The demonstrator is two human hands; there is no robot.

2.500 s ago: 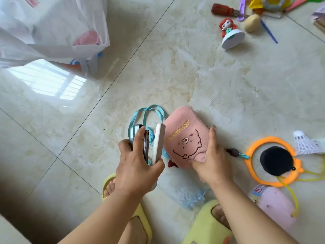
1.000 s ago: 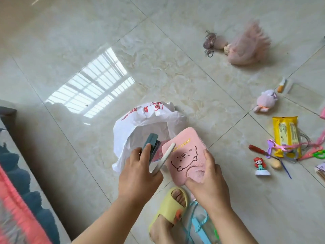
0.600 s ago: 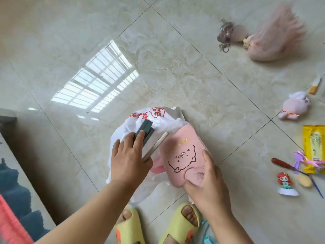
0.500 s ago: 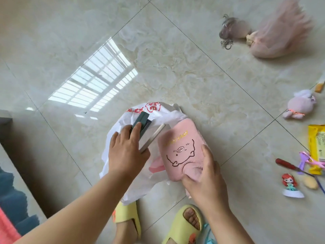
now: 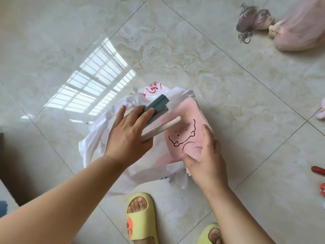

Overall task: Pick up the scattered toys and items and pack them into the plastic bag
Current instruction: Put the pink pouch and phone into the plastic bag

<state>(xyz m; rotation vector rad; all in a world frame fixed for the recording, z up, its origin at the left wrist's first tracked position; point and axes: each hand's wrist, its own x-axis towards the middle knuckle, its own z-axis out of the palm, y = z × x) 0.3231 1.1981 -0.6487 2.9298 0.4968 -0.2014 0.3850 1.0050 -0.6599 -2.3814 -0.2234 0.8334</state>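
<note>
From the head camera, a white plastic bag (image 5: 105,136) with red print lies crumpled and open on the shiny marble floor (image 5: 193,50). Both hands are over the bag's mouth.

The left hand (image 5: 128,136) holds two flat things together: a teal case (image 5: 156,103) on top and a thin white flat thing (image 5: 161,128) under it. The fingers lie long and a little spread across the teal case. The thumb is tucked below, under the white thing, so the two are pinched between fingers and thumb. Both stick out past the fingertips and sit above the open bag.

The right hand (image 5: 205,161) holds a soft pink pouch (image 5: 186,129) with a little pig face drawn on it. The thumb presses on the front of the pouch and the other fingers curl round its lower edge. The pouch stands tilted at the right side of the bag's mouth, just beside the white flat thing. Its lower end dips behind the bag's rim. Something else pink shows through the bag under it.

Two feet in yellow slippers (image 5: 140,219) stand near the bag. Far off at the top right lies a doll in a pink dress (image 5: 299,29). A red toy (image 5: 318,170) peeks in at the right edge.
</note>
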